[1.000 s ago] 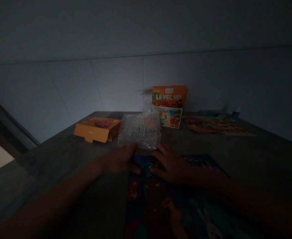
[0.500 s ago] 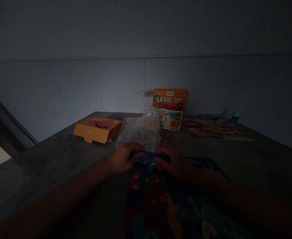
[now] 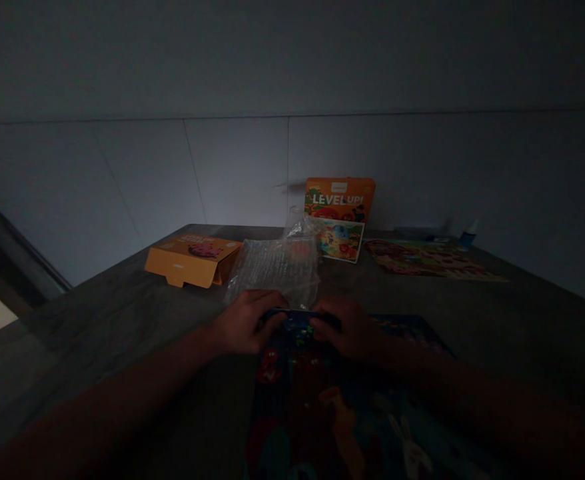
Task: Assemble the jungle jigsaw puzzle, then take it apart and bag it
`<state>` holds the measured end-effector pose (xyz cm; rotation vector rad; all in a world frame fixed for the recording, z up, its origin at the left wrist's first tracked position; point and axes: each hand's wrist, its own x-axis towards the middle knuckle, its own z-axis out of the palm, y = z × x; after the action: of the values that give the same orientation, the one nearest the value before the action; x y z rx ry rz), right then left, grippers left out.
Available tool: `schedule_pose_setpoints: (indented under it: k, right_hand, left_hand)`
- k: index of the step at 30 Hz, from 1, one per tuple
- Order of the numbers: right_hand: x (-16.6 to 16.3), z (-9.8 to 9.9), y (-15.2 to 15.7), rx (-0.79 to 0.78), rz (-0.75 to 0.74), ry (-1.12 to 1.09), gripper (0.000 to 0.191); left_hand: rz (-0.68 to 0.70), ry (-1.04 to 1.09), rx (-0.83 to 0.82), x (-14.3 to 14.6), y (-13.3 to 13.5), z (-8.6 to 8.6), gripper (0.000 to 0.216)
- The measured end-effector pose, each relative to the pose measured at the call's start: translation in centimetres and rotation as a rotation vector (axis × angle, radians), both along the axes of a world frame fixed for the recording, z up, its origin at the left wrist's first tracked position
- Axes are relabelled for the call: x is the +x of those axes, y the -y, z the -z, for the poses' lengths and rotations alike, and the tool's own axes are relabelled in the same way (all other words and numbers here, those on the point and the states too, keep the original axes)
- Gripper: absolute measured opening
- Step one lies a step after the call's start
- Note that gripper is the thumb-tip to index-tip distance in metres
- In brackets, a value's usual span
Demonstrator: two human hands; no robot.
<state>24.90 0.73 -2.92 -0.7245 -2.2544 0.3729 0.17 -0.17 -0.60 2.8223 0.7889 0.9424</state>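
A dark blue animal picture puzzle (image 3: 322, 400) lies on the table in front of me, its seams too dark to make out. At its far edge my left hand (image 3: 250, 320) is closed, thumb on top and fingers curled over the rim. My right hand (image 3: 347, 327) grips the same edge a little to the right, thumb also on top. Between the two thumbs shows a short blue stretch of the puzzle. Just beyond my fingers is a crumpled clear plastic bag (image 3: 275, 267) with printed text.
An orange open-flapped box (image 3: 187, 260) lies back left. Against the wall stands an orange "LEVEL UP!" box (image 3: 340, 197), with a small picture card (image 3: 342, 240) before it. Another colourful picture (image 3: 427, 260) lies flat at right, near a small blue-and-white bottle (image 3: 467, 237).
The strip of far edge between my thumbs has dropped slightly and looks flatter. Both hands keep their hold, and the view has shifted a little.
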Motion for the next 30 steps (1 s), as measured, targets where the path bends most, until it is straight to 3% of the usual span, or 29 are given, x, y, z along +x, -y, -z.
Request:
schedule_pose_setpoints:
  k: [5, 11, 16, 20, 24, 30]
  right_hand:
    - [0.11, 0.14, 0.08, 0.057, 0.029, 0.044, 0.014]
    - [0.24, -0.12, 0.42, 0.185, 0.021, -0.021, 0.013]
    - [0.24, -0.25, 0.48, 0.173, -0.025, 0.007, 0.012]
    - [0.18, -0.13, 0.47, 0.168, -0.042, 0.029, 0.015]
    - [0.15, 0.06, 0.23, 0.113, -0.013, 0.076, 0.017]
    - [0.01, -0.26, 0.26, 0.088, -0.018, 0.174, 0.026]
  left_hand:
    - [0.043, -0.164, 0.039, 0.28, 0.20, 0.05, 0.014]
    - [-0.105, 0.078, 0.095, 0.09, 0.24, 0.16, 0.011]
    - [-0.207, 0.153, 0.040, 0.32, 0.04, 0.30, 0.011]
    - [-0.131, 0.029, -0.084, 0.47, -0.08, 0.39, 0.020]
    - [-0.026, -0.125, -0.105, 0.51, -0.06, 0.53, 0.027]
    - [-0.049, -0.121, -0.103, 0.86, -0.02, 0.73, 0.020]
